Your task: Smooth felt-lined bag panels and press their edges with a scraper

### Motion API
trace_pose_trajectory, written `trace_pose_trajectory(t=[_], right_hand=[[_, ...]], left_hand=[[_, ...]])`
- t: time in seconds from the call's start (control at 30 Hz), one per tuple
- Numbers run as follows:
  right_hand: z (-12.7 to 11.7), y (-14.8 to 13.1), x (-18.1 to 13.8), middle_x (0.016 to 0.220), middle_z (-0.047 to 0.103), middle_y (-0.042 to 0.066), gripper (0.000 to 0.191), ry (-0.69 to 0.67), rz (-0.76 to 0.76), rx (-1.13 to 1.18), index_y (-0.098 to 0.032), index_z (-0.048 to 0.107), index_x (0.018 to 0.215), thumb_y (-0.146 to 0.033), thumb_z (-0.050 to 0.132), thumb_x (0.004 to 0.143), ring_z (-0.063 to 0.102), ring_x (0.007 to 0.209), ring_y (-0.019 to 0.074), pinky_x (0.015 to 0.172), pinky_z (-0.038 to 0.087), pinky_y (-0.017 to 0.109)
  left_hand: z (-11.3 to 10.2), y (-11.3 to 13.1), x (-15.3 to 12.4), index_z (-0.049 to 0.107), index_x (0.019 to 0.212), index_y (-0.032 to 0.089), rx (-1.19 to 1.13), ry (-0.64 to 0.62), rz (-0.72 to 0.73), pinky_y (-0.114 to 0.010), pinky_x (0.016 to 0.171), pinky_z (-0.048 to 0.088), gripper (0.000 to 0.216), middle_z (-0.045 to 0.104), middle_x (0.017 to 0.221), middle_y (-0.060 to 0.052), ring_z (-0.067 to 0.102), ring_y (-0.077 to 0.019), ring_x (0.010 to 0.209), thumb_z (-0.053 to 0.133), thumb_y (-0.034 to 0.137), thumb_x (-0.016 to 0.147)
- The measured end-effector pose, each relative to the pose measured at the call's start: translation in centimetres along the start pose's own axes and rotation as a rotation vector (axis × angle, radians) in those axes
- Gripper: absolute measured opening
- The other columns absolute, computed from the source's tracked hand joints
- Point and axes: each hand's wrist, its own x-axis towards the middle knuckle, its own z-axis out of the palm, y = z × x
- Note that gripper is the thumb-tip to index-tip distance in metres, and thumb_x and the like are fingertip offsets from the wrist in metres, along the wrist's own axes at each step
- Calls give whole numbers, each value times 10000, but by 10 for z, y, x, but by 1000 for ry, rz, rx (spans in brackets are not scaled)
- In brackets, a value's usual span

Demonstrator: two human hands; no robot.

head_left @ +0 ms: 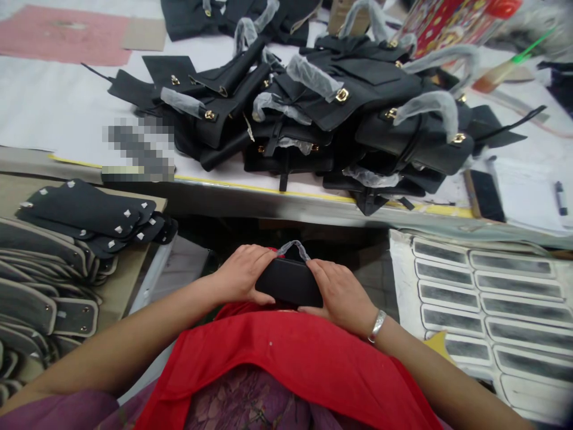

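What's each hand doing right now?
Left hand: gripping the left end of the small black leather bag with a plastic-wrapped handle.
Right hand: gripping its right end.

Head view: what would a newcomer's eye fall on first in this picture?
First comes the big pile of black handbags with gold clasps and plastic-wrapped handles, heaped on the white table at the top. Low in the middle, the left hand and right hand grip a small black bag from both ends, above a red cloth. Stacked black panels lie at the left.
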Motion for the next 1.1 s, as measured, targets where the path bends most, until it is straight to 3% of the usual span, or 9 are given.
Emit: trace_pose_trajectory(t=[0.23,0.4,0.5,0.6,0.7,0.8,0.93,1.1], right_hand=[[-2,-2,-1,1125,513,178,764,-12,-4,-31,-70,430,1223,-652,551,743,464,972,302,825,364,417],[2,-13,5,952,571,101,398,9,169,-133,-157,514,1084,-498,406,908,504,856,256,723,356,355],[4,-20,8,914,576,78,318,21,220,-165,-187,526,1054,-455,421,919,514,842,248,702,347,341],[2,-22,9,923,584,78,319,32,219,-157,-190,530,1068,-455,444,912,526,853,244,719,358,342],[-2,-15,5,942,597,70,291,31,207,-108,-205,535,1099,-415,450,918,545,868,231,760,383,346],[-3,3,-11,1037,595,78,309,47,238,35,-202,523,1155,-383,429,922,558,927,225,825,414,363],[2,28,-43,1136,573,99,425,65,443,400,-186,487,1200,-465,442,883,566,995,246,860,457,389],[15,28,-69,1217,530,90,441,126,505,705,-197,454,1218,-478,404,882,500,1118,238,979,389,393]], left_hand=[[0,4,1,433,1213,128,47,14,1,-412,894,334,819,511,1169,-164,466,-303,1034,622,636,599],[6,2,-2,462,1187,133,58,30,8,-408,872,349,809,529,1143,-159,480,-296,1010,520,726,642],[8,6,-2,481,1171,137,85,43,-31,-407,851,363,548,543,1136,-142,485,-272,1002,399,561,833],[4,10,-2,487,1175,147,53,59,-61,-419,864,370,416,540,1160,-127,478,-262,1025,385,421,878],[-4,7,-4,505,1168,182,-131,64,-87,-404,919,372,363,549,1163,-97,473,-235,1064,454,352,851],[-8,-7,-13,525,1157,188,-450,91,-252,-356,909,411,375,567,1146,-78,524,-202,1019,511,329,810],[-3,-24,-30,526,1167,136,-893,122,-466,-326,825,468,477,611,1102,-92,591,-198,935,574,375,757],[6,-18,-40,536,1170,139,-934,227,-479,-336,907,429,459,602,1143,-89,562,-203,1019,554,374,776]])
